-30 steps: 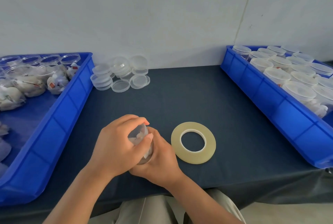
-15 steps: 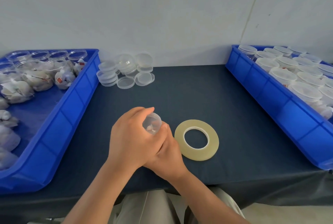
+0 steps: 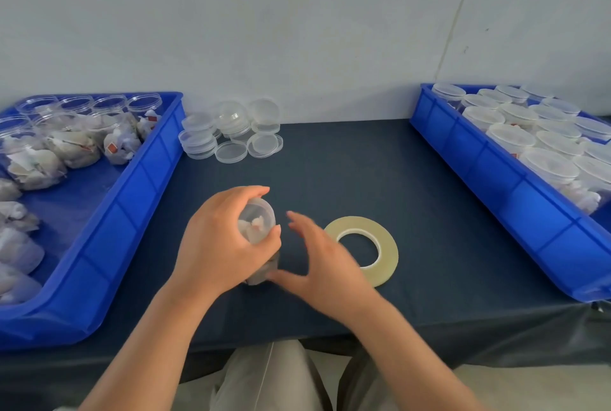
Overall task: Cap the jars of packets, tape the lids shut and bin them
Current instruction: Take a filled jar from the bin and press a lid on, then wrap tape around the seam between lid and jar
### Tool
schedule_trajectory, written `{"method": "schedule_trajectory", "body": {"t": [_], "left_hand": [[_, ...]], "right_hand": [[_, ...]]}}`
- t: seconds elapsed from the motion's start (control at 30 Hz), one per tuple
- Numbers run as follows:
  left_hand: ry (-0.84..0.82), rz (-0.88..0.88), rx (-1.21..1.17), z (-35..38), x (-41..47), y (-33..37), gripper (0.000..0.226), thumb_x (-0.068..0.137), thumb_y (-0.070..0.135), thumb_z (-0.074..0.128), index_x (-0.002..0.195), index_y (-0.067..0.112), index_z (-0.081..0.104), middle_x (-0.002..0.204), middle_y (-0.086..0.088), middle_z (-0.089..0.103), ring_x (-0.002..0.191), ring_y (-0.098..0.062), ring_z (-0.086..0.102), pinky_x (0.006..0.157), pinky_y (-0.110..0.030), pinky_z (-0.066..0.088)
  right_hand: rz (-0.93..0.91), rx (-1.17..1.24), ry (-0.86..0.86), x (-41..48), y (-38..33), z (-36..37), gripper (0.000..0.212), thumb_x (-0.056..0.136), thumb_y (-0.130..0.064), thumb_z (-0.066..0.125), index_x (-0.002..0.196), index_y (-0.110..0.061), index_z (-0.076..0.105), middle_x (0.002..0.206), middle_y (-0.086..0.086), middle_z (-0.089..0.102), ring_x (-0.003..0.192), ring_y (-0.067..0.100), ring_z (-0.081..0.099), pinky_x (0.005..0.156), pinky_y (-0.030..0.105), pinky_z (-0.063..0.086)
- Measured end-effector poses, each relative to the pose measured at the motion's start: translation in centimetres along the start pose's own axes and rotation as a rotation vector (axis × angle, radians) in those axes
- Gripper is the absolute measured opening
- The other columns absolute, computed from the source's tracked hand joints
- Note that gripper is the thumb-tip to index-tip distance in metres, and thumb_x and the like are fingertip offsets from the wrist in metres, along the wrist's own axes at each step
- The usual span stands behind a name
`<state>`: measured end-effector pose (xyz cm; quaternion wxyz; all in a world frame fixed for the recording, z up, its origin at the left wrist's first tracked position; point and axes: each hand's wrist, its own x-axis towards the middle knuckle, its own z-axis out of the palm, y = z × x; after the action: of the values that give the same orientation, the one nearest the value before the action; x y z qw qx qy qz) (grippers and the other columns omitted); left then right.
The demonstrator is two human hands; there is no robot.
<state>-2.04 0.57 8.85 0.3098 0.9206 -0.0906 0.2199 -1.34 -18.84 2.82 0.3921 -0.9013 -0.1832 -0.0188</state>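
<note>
left hand (image 3: 218, 242) wrapped round the capped jar (image 3: 257, 224) | right hand (image 3: 325, 262) loose, fingers spread, holding nothing | tape roll (image 3: 380, 245) just beside it

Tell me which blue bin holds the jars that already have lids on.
The right bin: it holds capped jars, while the left bin holds uncapped jars with open mouths.

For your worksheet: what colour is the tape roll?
The tape roll is pale yellow; head view.
</note>
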Motion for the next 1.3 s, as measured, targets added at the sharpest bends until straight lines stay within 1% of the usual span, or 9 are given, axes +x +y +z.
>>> {"method": "schedule_trajectory", "body": {"t": [0.07, 0.2, 0.4, 0.53, 0.77, 0.97, 1.13, 1.23, 1.3], "left_hand": [[-0.014, -0.012, -0.004, 0.5, -0.1, -0.1, 0.055, 0.080, 0.046, 0.077, 0.132, 0.030, 0.067, 0.119, 0.019, 0.068, 0.110, -0.003, 0.061, 0.092, -0.019, 0.043], [-0.051, 0.002, 0.002, 2.4, -0.1, 0.3, 0.051, 0.082, 0.039, 0.083, 0.131, 0.032, 0.068, 0.124, 0.021, 0.067, 0.116, -0.004, 0.060, 0.094, -0.023, 0.043], [-0.062, 0.111, 0.027, 3.3, 0.9, -0.3, 0.050, 0.085, 0.057, 0.067, 0.124, 0.028, 0.076, 0.128, 0.015, 0.071, 0.120, -0.007, 0.065, 0.098, -0.024, 0.048], [-0.064, 0.167, -0.012, 3.6, 1.3, -0.8, 0.057, 0.087, 0.065, 0.063, 0.122, 0.023, 0.078, 0.130, 0.011, 0.072, 0.124, -0.009, 0.065, 0.105, -0.023, 0.047], [0.044, 0.329, 0.102, 2.5, 1.0, -0.1, 0.070, 0.083, 0.070, 0.071, 0.126, 0.015, 0.075, 0.143, -0.002, 0.064, 0.140, -0.026, 0.054, 0.121, -0.051, 0.036], [0.070, 0.384, 0.055, 2.5, -2.1, 3.8, 0.045, 0.094, 0.058, 0.070, 0.117, 0.020, 0.079, 0.123, 0.009, 0.073, 0.125, -0.017, 0.063, 0.120, -0.046, 0.040], [0.135, 0.309, -0.043, 1.7, -3.9, 5.5, 0.016, 0.097, 0.038, 0.071, 0.100, 0.024, 0.079, 0.105, 0.018, 0.075, 0.101, -0.003, 0.067, 0.094, -0.027, 0.051], [0.091, 0.152, -0.095, 1.6, -5.4, 6.1, 0.024, 0.097, 0.050, 0.066, 0.106, 0.031, 0.077, 0.099, 0.024, 0.073, 0.093, 0.000, 0.066, 0.077, -0.015, 0.051], [0.062, 0.058, -0.178, 1.7, -6.0, 6.3, 0.023, 0.097, 0.052, 0.067, 0.109, 0.035, 0.076, 0.100, 0.028, 0.072, 0.094, 0.001, 0.068, 0.074, -0.017, 0.055]], "right_hand": [[0.089, -0.179, 0.045, -0.7, 1.7, -2.2, 0.085, 0.085, -0.071, 0.073, 0.153, -0.035, 0.037, 0.145, -0.018, 0.055, 0.122, 0.007, 0.058, 0.103, 0.028, 0.048], [0.243, -0.493, -0.068, -2.0, 5.5, -4.8, 0.065, 0.082, -0.081, 0.066, 0.118, -0.027, 0.055, 0.118, -0.013, 0.050, 0.116, 0.014, 0.048, 0.101, 0.029, 0.042], [0.097, -0.687, -0.110, -2.6, 6.2, -4.8, 0.047, 0.099, -0.071, 0.045, 0.097, -0.025, 0.042, 0.102, -0.008, 0.055, 0.097, 0.019, 0.052, 0.098, 0.036, 0.041], [0.098, -0.468, 0.020, -2.9, 5.7, -5.3, 0.041, 0.101, -0.063, 0.053, 0.102, -0.025, 0.039, 0.084, -0.011, 0.057, 0.070, 0.014, 0.054, 0.058, 0.030, 0.041], [0.065, -0.096, 0.127, -4.8, 3.4, -5.9, 0.036, 0.098, -0.060, 0.051, 0.116, -0.037, 0.030, 0.089, -0.004, 0.058, 0.065, 0.019, 0.055, 0.054, 0.028, 0.042], [-0.110, -0.127, 0.239, -6.6, -0.2, -6.5, 0.041, 0.094, -0.061, 0.051, 0.120, -0.035, 0.034, 0.076, -0.015, 0.048, 0.058, 0.016, 0.045, 0.048, 0.019, 0.034], [-0.142, -0.106, 0.201, -7.5, -1.3, -6.2, 0.043, 0.094, -0.059, 0.051, 0.129, -0.040, 0.033, 0.082, -0.010, 0.056, 0.061, 0.022, 0.054, 0.051, 0.036, 0.049], [-0.131, -0.080, 0.189, -8.1, -1.2, -5.8, 0.044, 0.094, -0.057, 0.052, 0.132, -0.042, 0.035, 0.082, -0.010, 0.055, 0.062, 0.022, 0.055, 0.052, 0.036, 0.050], [-0.143, -0.101, 0.187, -8.2, -1.2, -5.5, 0.045, 0.095, -0.055, 0.053, 0.135, -0.041, 0.037, 0.082, -0.013, 0.054, 0.062, 0.020, 0.055, 0.051, 0.034, 0.050]]}}
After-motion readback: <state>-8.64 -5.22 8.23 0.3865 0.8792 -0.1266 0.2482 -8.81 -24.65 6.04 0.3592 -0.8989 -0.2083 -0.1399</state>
